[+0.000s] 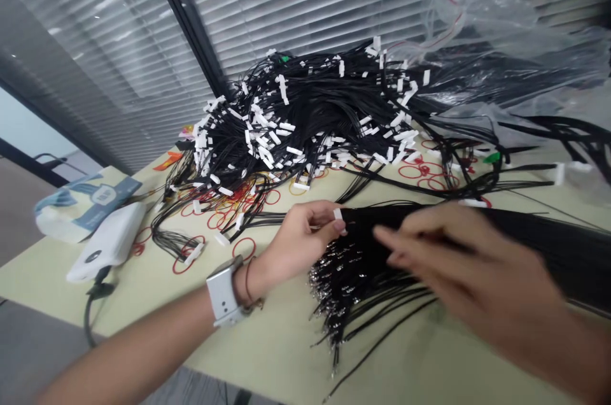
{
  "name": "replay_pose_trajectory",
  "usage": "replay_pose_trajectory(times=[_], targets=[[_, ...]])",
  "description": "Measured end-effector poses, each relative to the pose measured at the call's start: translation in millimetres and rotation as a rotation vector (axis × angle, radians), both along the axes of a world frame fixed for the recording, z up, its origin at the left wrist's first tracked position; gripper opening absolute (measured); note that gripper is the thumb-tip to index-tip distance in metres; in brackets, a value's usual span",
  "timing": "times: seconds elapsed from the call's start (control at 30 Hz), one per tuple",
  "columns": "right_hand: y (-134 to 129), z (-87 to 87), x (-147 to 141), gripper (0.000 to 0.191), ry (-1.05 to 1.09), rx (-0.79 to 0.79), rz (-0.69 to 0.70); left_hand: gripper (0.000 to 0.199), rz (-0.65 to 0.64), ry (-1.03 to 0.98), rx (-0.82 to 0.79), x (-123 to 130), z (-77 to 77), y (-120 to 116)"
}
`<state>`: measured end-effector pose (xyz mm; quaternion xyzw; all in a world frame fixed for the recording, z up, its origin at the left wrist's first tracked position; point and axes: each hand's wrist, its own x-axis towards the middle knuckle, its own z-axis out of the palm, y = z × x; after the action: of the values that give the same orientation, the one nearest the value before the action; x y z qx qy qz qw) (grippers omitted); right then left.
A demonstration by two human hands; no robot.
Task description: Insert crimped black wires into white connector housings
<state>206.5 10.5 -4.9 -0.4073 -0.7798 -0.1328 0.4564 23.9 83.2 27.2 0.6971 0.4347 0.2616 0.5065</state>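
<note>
A small white connector [338, 216] is pinched between the thumb and fingers of my left hand [305, 230], which wears a grey watch at the wrist. Beneath and beside it spreads a thick bundle of black wires [365, 239], their metal-tipped ends fanned toward the front left. Over these wires hovers my right hand [468, 265], blurred by motion, thumb and forefinger close together. Whether anything is between its fingertips I cannot make out. The bundle runs off to the right behind my right hand.
A large heap of black cables [324, 106] with white connectors lies at the back. Red rubber bands [244, 248] are scattered over the table [272, 341]. At the left are a white power bank-like device [107, 242] and a tissue pack [88, 201]; clear plastic bags [491, 4] stand back right.
</note>
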Motion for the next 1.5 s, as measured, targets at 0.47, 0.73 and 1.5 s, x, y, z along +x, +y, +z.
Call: replay_pose_trajectory(times=[0.47, 0.73, 1.5], targets=[[21, -9.4, 1, 0.026, -0.214, -0.403, 0.125, 0.02, 0.001, 0.012, 0.025, -1, 3.2, -1], [23, 2.8, 17, 0.024, -0.007, -0.464, 0.139, 0.022, -0.089, -0.067, -0.087, -6, 2.4, 4], [20, 7.2, 18, 0.025, 0.137, -0.446, -0.088, 0.022, -0.07, -0.118, -0.2, -4, 2.4, -1]])
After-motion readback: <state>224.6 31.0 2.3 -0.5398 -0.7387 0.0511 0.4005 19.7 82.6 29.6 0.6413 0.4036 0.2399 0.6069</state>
